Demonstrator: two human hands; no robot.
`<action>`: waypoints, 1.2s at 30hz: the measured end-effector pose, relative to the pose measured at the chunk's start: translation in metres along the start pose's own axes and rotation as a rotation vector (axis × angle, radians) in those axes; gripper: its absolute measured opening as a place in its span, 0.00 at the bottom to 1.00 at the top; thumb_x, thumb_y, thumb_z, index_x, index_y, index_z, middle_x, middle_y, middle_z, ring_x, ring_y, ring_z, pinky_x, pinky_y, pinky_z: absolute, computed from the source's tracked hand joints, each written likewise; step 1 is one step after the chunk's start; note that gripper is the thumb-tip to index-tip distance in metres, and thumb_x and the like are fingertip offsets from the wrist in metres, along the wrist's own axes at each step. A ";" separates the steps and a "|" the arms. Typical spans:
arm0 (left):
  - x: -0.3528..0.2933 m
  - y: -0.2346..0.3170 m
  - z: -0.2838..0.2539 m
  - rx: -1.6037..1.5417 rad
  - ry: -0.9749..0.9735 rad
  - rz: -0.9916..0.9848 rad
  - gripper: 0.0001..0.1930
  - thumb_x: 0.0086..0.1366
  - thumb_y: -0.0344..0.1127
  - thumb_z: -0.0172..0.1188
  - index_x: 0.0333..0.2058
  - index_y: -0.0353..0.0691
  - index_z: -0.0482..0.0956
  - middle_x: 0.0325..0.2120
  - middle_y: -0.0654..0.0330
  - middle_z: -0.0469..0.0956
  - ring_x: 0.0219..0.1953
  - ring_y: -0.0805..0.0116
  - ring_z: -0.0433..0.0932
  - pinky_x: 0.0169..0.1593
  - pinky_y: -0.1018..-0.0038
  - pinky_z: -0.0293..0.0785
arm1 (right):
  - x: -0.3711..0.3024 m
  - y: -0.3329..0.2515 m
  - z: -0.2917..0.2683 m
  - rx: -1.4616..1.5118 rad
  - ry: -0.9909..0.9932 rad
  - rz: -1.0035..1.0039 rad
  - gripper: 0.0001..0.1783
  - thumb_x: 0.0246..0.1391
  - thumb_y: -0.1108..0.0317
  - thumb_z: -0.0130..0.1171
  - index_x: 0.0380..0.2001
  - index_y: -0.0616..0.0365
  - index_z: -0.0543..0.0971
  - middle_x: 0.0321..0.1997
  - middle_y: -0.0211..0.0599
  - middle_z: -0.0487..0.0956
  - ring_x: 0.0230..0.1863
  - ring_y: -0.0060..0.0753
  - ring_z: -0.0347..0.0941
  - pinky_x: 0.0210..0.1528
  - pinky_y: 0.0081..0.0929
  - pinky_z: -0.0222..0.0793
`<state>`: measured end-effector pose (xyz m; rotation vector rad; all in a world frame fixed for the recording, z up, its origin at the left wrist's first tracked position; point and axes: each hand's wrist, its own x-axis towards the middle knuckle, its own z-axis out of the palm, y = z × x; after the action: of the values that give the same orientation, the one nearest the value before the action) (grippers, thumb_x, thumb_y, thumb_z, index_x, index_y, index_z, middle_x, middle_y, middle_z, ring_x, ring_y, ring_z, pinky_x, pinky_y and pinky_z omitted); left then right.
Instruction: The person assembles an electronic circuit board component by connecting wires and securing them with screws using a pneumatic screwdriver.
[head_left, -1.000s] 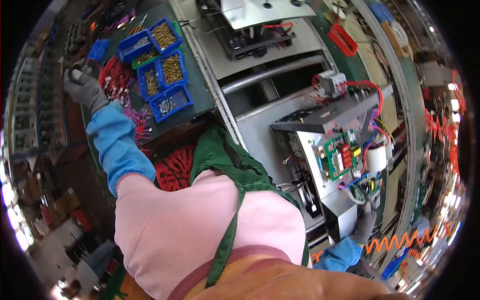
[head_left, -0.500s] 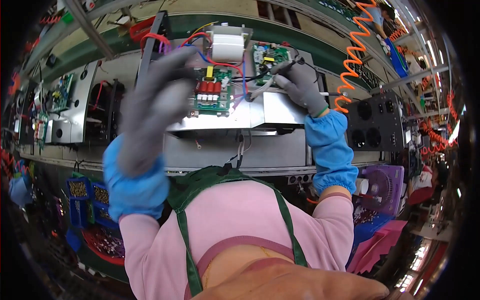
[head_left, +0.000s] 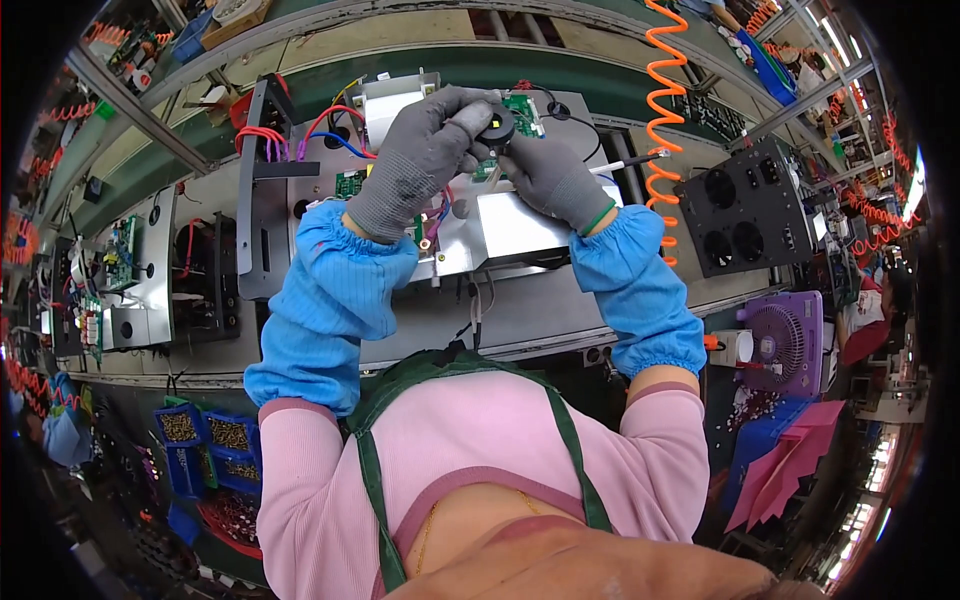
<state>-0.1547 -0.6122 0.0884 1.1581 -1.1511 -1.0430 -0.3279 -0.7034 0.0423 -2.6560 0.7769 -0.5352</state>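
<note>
My left hand, in a grey glove, pinches a black ring-shaped piece between thumb and fingers. Yellow shows through its middle. Just below the ring, my right hand, also gloved, has its fingers closed; what they hold is hidden. Both hands are over an open metal chassis. Behind the ring, part of a green circuit board shows. A white block-shaped component stands behind my left hand, which covers much of the nearer board. Red and blue wires run beside it.
An orange coiled hose hangs right of my right hand, near a white-and-black cable. A black panel with round openings stands at the right. Another chassis is on the left. Blue bins hold small parts; a purple fan is lower right.
My left hand has moved right and inward from a blurred raised position and now holds the black ring. My right hand has shifted slightly left, closer to it. The view has turned a little.
</note>
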 end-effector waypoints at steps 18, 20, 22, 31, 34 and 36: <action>0.003 -0.015 0.004 0.013 0.002 0.000 0.13 0.66 0.35 0.51 0.47 0.40 0.75 0.31 0.61 0.76 0.24 0.82 0.72 0.30 0.86 0.71 | -0.001 -0.002 0.002 -0.104 -0.001 0.026 0.10 0.53 0.63 0.50 0.35 0.57 0.73 0.26 0.49 0.75 0.29 0.55 0.72 0.32 0.46 0.68; 0.005 -0.020 0.005 0.042 -0.030 -0.022 0.14 0.66 0.35 0.52 0.48 0.40 0.75 0.31 0.58 0.76 0.24 0.80 0.73 0.31 0.83 0.74 | -0.001 -0.002 -0.002 -0.152 -0.077 -0.022 0.12 0.52 0.65 0.51 0.39 0.57 0.73 0.29 0.50 0.76 0.31 0.55 0.73 0.33 0.45 0.69; 0.003 -0.023 0.007 0.062 -0.121 -0.134 0.14 0.65 0.35 0.52 0.48 0.37 0.75 0.32 0.59 0.76 0.25 0.78 0.75 0.33 0.81 0.75 | -0.003 -0.010 -0.004 -0.047 0.012 -0.021 0.13 0.52 0.67 0.52 0.41 0.57 0.73 0.31 0.49 0.76 0.32 0.52 0.74 0.34 0.41 0.70; 0.041 0.014 -0.021 1.094 -0.594 -0.104 0.17 0.57 0.34 0.57 0.45 0.35 0.75 0.30 0.53 0.78 0.29 0.64 0.77 0.35 0.72 0.74 | 0.004 0.003 -0.010 0.321 -0.043 -0.059 0.17 0.50 0.61 0.54 0.40 0.60 0.75 0.38 0.48 0.76 0.40 0.42 0.74 0.44 0.37 0.69; 0.067 0.052 -0.027 1.549 -0.630 0.208 0.09 0.49 0.28 0.58 0.30 0.40 0.83 0.27 0.52 0.80 0.31 0.57 0.79 0.38 0.66 0.76 | -0.001 0.010 -0.010 0.543 -0.029 -0.006 0.10 0.52 0.68 0.53 0.35 0.63 0.75 0.30 0.40 0.73 0.31 0.30 0.71 0.36 0.27 0.67; 0.081 0.057 -0.018 1.753 -0.497 0.215 0.09 0.53 0.26 0.56 0.33 0.41 0.82 0.27 0.54 0.80 0.32 0.57 0.80 0.39 0.67 0.76 | -0.002 0.006 -0.015 0.303 -0.026 -0.100 0.09 0.51 0.70 0.52 0.34 0.63 0.75 0.28 0.38 0.74 0.31 0.29 0.72 0.36 0.27 0.68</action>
<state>-0.1257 -0.6826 0.1537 1.9661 -2.6805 0.1620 -0.3387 -0.7107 0.0527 -2.4231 0.5115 -0.5908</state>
